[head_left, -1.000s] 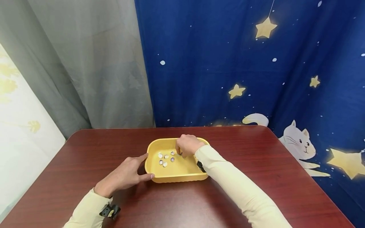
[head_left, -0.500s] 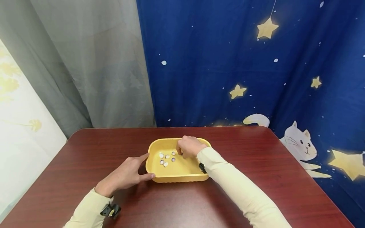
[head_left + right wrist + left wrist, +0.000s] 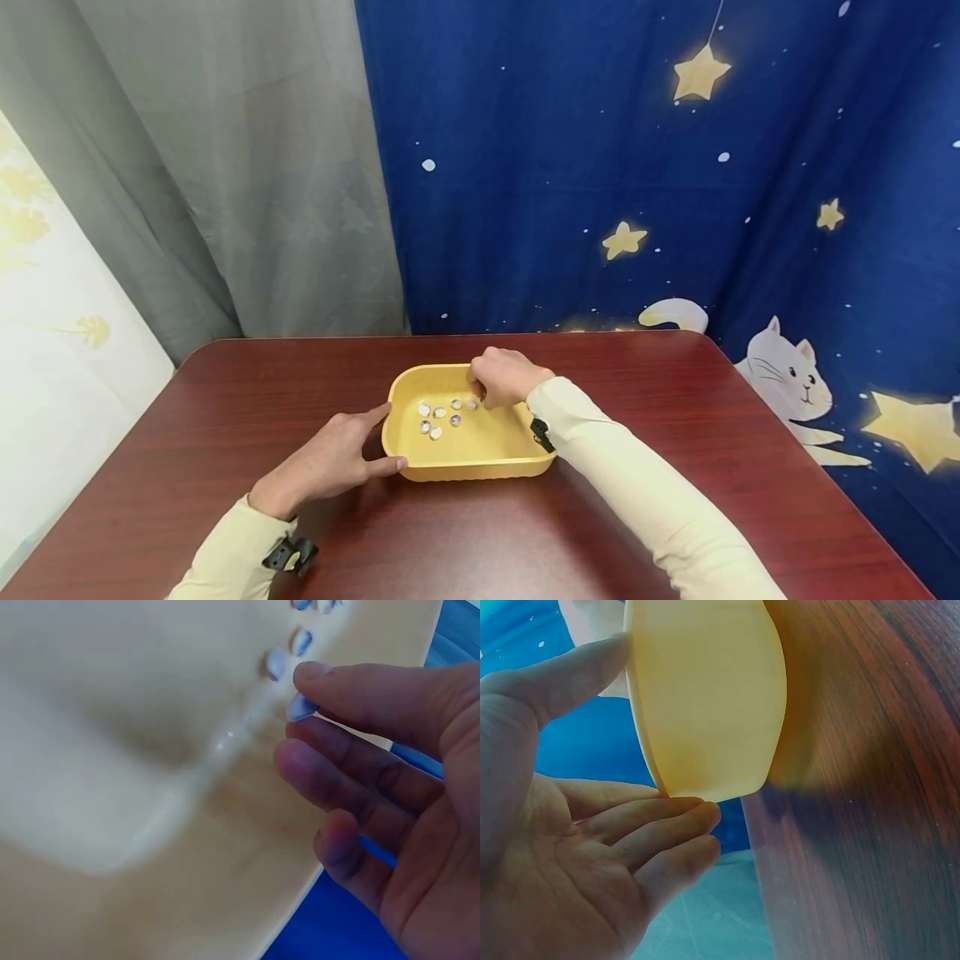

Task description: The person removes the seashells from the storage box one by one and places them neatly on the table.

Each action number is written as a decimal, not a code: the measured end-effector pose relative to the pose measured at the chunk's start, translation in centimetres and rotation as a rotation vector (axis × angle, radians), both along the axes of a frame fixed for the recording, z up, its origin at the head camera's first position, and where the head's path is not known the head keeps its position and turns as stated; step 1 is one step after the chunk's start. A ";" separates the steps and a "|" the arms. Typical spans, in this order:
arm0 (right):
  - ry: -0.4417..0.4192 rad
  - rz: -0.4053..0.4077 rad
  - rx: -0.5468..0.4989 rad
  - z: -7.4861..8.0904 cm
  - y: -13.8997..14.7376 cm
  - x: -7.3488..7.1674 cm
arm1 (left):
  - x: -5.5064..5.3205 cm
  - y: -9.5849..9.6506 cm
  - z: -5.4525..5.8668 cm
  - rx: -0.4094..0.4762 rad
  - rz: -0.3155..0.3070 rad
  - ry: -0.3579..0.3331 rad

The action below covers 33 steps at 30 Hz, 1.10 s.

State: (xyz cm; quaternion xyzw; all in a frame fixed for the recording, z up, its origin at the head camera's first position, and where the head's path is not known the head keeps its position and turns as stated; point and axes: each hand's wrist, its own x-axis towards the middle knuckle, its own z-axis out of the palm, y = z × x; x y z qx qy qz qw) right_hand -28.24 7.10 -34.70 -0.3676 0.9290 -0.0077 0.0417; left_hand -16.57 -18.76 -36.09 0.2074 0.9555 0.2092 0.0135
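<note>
Inside a yellow plastic tub point(image 3: 480, 442), several small white-and-purple seashells point(image 3: 455, 421) lie on the floor, mostly toward its left half. My right hand point(image 3: 504, 377) reaches over the tub's far right side. In the right wrist view its thumb and forefinger pinch one seashell point(image 3: 301, 709), while the other fingers curl loosely. A loose shell point(image 3: 275, 664) lies just beyond the thumb tip. My left hand point(image 3: 330, 458) rests at the tub's left end, thumb on the near rim and forefinger farther back. In the left wrist view its fingers point(image 3: 667, 825) lie nearly straight along the wall.
The tub stands on a dark red-brown wooden table point(image 3: 285, 375), near the far edge. Behind hang a grey curtain point(image 3: 300, 167) and a blue star-printed curtain point(image 3: 525, 167). Each wrist wears a black strap device point(image 3: 291, 555).
My right hand has shifted slightly up and right within the tub. A shell that its fingers covered half a second ago now shows beside them. The left hand has stayed put.
</note>
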 end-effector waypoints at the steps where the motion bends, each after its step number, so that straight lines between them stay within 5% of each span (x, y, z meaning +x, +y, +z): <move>1: -0.003 0.002 0.000 0.2 0.1 0.0 | 0.0 0.0 0.0 -0.003 0.002 0.000; 12: -0.007 0.030 -0.090 2.1 2.0 0.7 | 0.0 0.0 0.1 0.002 0.003 -0.002; 33: 0.059 0.107 -0.359 2.3 7.9 4.9 | 0.0 0.2 0.0 -0.005 0.014 -0.018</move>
